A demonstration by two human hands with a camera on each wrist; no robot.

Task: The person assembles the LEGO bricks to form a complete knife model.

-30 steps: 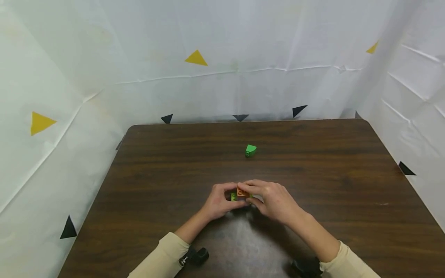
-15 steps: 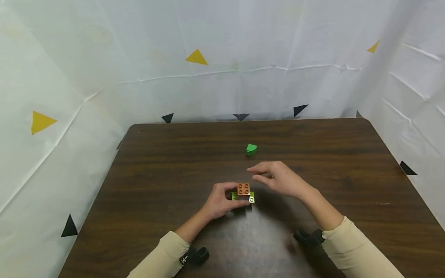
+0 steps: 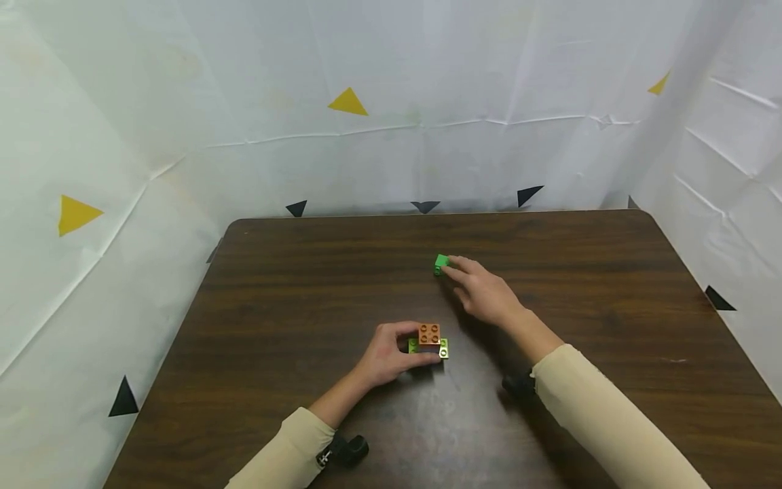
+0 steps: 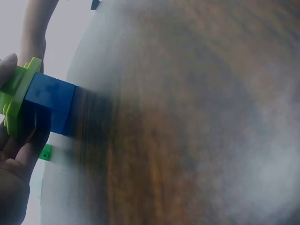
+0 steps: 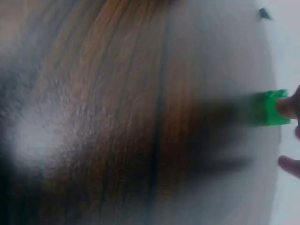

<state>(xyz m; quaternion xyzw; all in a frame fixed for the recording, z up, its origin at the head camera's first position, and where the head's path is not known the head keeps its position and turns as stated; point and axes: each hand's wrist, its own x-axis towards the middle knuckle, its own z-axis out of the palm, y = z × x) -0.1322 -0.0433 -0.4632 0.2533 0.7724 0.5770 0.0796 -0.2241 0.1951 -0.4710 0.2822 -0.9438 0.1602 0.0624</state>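
Observation:
My left hand point(image 3: 387, 353) holds a small stack of toy building bricks near the middle of the table, fingers on the far side and thumb on the near side. An orange brick point(image 3: 429, 333) with studs tops the stack. Below it sits a wider lime green piece point(image 3: 444, 348), studs showing at both ends. In the left wrist view, blue brickwork point(image 4: 50, 93) forms the bottom part. Farther out, my right hand point(image 3: 485, 292) reaches over a bright green brick point(image 3: 440, 262). Two of its fingers overlap the brick's right side, while the thumb stands apart, nearer to me.
Dark wood-look table point(image 3: 305, 292) with rounded far corners. White sheeting point(image 3: 427, 61) with yellow and black triangles rises behind and at both sides. A black wrist camera point(image 3: 349, 451) hangs under the left sleeve, another point(image 3: 518, 384) under the right.
My right hand has left the orange brick and moved outward to the green brick on the far side. The left hand has stayed on the stack.

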